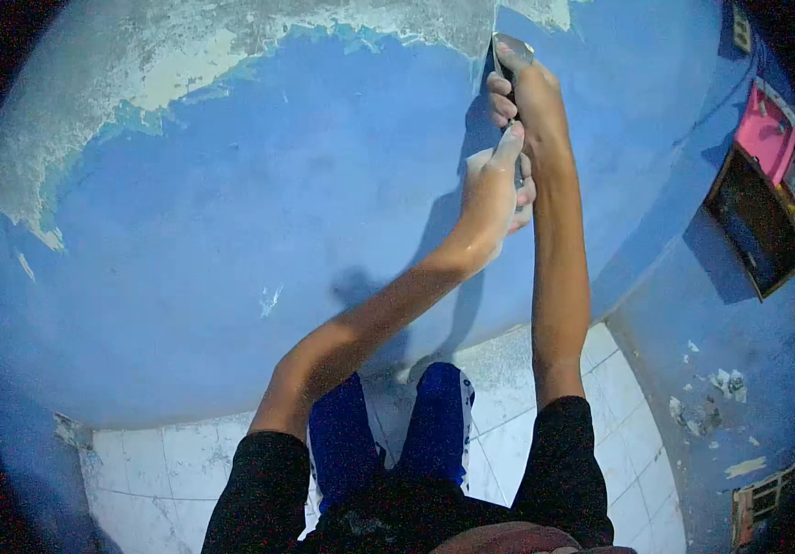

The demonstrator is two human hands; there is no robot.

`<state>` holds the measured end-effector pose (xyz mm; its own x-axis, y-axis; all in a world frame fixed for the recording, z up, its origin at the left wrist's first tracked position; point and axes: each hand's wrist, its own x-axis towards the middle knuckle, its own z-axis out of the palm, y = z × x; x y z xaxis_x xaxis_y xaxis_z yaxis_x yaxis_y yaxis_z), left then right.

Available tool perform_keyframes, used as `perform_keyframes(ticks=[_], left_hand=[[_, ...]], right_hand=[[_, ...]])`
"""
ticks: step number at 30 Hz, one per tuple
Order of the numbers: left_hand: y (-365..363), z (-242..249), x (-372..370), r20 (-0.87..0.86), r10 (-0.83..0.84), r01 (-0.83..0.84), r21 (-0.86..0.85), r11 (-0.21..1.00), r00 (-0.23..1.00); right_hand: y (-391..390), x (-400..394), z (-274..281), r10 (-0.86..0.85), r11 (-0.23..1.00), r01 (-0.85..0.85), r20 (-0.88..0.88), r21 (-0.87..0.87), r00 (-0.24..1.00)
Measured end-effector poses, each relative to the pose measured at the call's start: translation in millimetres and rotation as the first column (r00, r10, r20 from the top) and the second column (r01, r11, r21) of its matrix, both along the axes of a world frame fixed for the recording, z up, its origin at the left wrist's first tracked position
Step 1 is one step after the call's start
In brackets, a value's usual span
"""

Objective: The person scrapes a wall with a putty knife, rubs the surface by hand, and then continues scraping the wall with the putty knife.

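Observation:
Blue paint covers most of the wall [222, 212], with a bare grey patch [74, 83] along its top and left. Near the top, right of the middle, a scraper [512, 57] with a dark blade touches the wall at the edge of the peeled area. My right hand [528, 92] is wrapped round it close to the blade. Below, my left hand [499, 189] is closed round the lower end of the scraper, its thumb just under my right hand. My fingers hide most of the handle.
On the right wall hangs a dark wooden shelf [753, 222] beside a pink object [769, 129]. A socket [741, 30] sits above. White floor tiles [175, 462] lie below, round my legs. The right wall has chipped spots [728, 383].

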<state>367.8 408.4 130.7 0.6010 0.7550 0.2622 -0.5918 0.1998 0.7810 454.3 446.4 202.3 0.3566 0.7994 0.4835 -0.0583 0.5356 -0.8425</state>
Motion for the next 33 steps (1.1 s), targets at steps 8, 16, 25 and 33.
perform_keyframes(ticks=[8,16,25,33], left_hand=[[7.0,-0.6,10.3,0.067,0.009,-0.011,0.043,0.999,0.998],[3.6,-7.4,9.9,0.058,0.014,-0.013,-0.017,1.000,0.998],[7.9,7.2,9.4,0.098,0.010,-0.014,0.039,0.999,0.995],[2.1,8.0,8.0,0.099,0.020,-0.021,0.007,1.000,0.995]], right_hand=[[2.9,7.5,4.3,0.026,0.999,-0.028,0.127,0.015,0.992],[-8.4,-6.8,-2.6,-0.001,1.000,0.001,0.098,-0.005,0.995],[-7.4,-5.0,7.7,-0.015,1.000,0.017,0.103,-0.020,0.995],[-3.8,-3.7,13.4,-0.028,0.997,0.020,0.108,0.073,0.994]])
